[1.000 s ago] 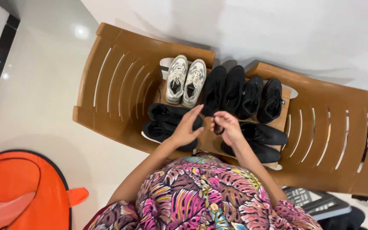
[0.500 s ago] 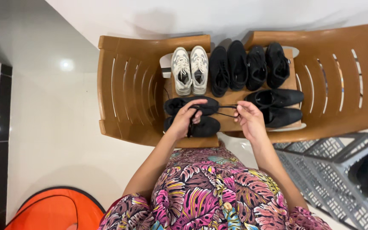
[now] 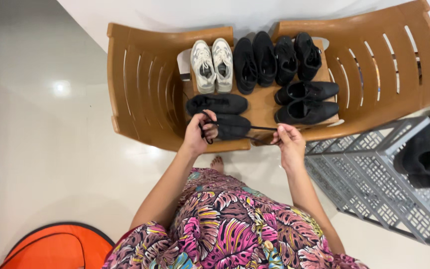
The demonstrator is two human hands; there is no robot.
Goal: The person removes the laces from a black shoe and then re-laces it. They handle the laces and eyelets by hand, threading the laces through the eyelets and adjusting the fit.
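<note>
1. White tiled floor (image 3: 51, 149) underfoot, white wall behind; two brown plastic chairs lie tipped against it, the left chair (image 3: 140, 84) and the right chair (image 3: 384, 65), with a brown board (image 3: 260, 102) between them carrying shoes.
2. Back row on the board: white sneakers (image 3: 212, 65), then two pairs of black shoes (image 3: 274, 60) side by side, toes toward the wall.
3. Front row, right: a black pair (image 3: 307, 102) lying sideways, one shoe above the other.
4. Front row, left: my pair. The far shoe (image 3: 217, 103) lies sideways; the near shoe (image 3: 232, 127) lies just below it, at the board's front edge.
5. My left hand (image 3: 200, 133) is closed on the near shoe's left end, fingers curled around a loop of black lace (image 3: 255, 128).
6. My right hand (image 3: 287, 142) is off the shoe to its right, at the board's front edge, fingertips pinched on the other end of the lace.
7. The lace runs taut between my two hands, across the top of the near shoe.
8. Grey plastic crate (image 3: 374, 174) lies on the floor right of me, near the right chair; a black shoe or bag (image 3: 429, 154) rests on it, I cannot tell which.
9. Orange object (image 3: 51, 246) at lower left on the floor.
10. My floral dress (image 3: 230, 229) fills the bottom of the view; one bare foot (image 3: 217, 163) shows below the board.
</note>
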